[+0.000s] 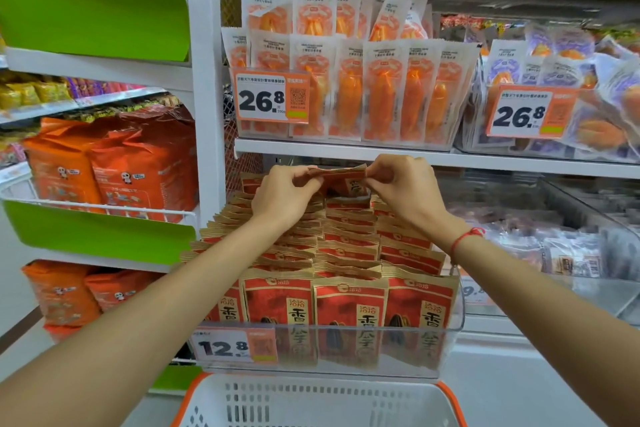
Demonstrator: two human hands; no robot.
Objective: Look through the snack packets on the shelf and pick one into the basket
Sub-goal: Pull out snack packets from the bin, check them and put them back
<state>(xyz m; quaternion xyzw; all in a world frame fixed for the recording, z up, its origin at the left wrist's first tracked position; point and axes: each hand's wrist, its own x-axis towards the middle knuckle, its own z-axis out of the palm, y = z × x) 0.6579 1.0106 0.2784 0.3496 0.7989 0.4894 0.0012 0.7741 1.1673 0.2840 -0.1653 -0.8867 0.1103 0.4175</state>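
Shelf tags read 26.8; both hands pinch a red packet.

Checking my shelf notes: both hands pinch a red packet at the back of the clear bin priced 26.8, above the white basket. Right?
Not quite. The head view shows the left hand and right hand pinching the red packet over the clear bin tagged 12.8; 26.8 is one shelf up. The white basket is below.

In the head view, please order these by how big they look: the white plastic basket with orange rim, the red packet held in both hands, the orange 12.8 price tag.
1. White plastic basket with orange rim, though it is cut off by the frame and nearest the camera.
2. Orange 12.8 price tag.
3. Red packet pinched by left hand and right hand, partly hidden.
Tag and packet look close, so their order is unsure.
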